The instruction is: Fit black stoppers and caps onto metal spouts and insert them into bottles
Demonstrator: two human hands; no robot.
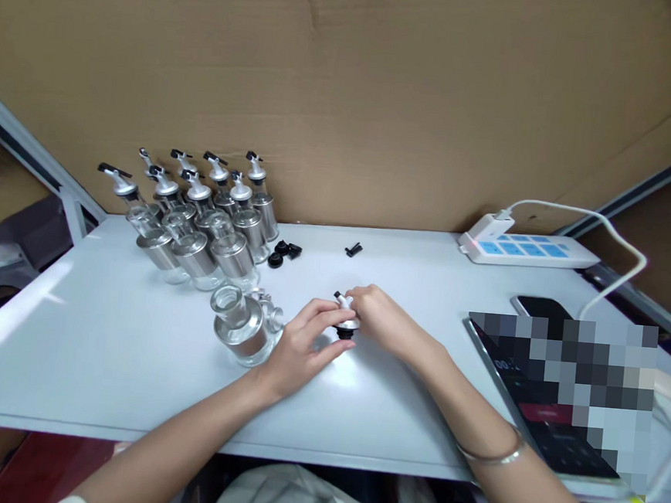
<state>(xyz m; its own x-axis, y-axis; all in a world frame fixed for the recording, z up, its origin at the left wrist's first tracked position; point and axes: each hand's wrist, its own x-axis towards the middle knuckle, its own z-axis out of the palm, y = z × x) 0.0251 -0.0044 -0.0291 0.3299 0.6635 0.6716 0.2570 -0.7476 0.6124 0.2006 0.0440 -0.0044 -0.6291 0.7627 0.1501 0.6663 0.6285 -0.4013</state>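
Note:
A silver pour spout (pixel 348 325) with a black ribbed stopper and a small black tip is held over the tabletop between my hands. My left hand (pixel 305 346) grips it from the left, fingers over the metal cap and thumb near the stopper. Closed against its right side is my right hand (pixel 381 319); its fingertips are partly hidden behind the spout. Just left of my left hand stands an open-necked glass bottle (pixel 242 329) with a steel sleeve. Small silver spout parts (pixel 272 316) lie beside that bottle, partly covered by it.
Several sleeved bottles (pixel 193 252), most with spouts fitted, stand at the back left. Black stoppers (pixel 275 260) and a black clip (pixel 353 249) lie behind my hands. To the right are a power strip (pixel 536 252), a phone (pixel 540 306), a tablet (pixel 564 448) and a white cable (pixel 621 235).

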